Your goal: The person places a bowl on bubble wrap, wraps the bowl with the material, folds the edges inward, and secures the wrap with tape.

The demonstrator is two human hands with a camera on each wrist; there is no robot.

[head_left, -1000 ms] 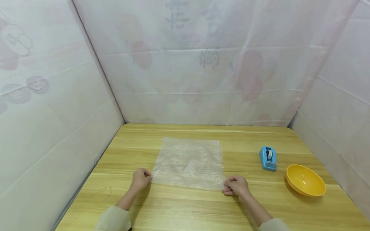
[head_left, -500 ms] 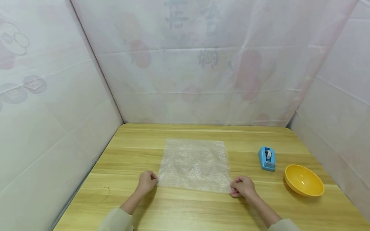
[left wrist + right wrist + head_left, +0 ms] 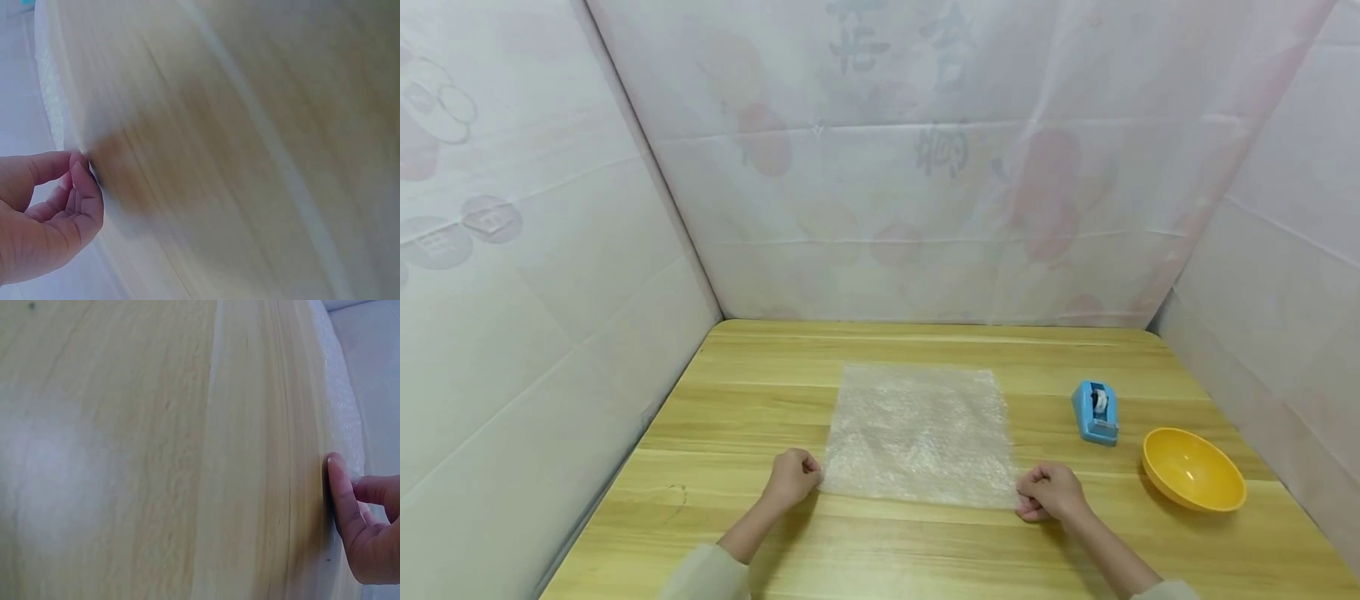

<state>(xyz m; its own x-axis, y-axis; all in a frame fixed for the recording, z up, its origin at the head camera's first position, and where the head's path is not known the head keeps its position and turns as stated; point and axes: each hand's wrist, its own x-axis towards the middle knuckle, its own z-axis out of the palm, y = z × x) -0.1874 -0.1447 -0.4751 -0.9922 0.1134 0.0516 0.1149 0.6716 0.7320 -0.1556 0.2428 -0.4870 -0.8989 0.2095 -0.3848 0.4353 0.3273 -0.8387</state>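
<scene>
A clear sheet of bubble wrap [image 3: 921,433] lies spread over the middle of the wooden table. Its near left corner is pinched between thumb and fingers of my left hand [image 3: 793,478]. At the near right corner, my right hand [image 3: 1052,490] pinches the wrap the same way. The left wrist view shows the left hand [image 3: 53,215] with thumb and fingertip meeting at the sheet's edge. In the right wrist view, the right hand [image 3: 365,519] has its fingers low against the table, with the wrap [image 3: 345,406] beyond them.
A blue tape dispenser [image 3: 1096,412] with a roll in it stands right of the wrap. Farther right sits a yellow bowl [image 3: 1193,469]. The wooden table [image 3: 880,550] is enclosed by printed cloth walls [image 3: 865,192] at the back and both sides.
Both hands have drawn the bubble wrap to the right and slightly toward me, still pinching its near corners. The tape dispenser and bowl have stayed in place.
</scene>
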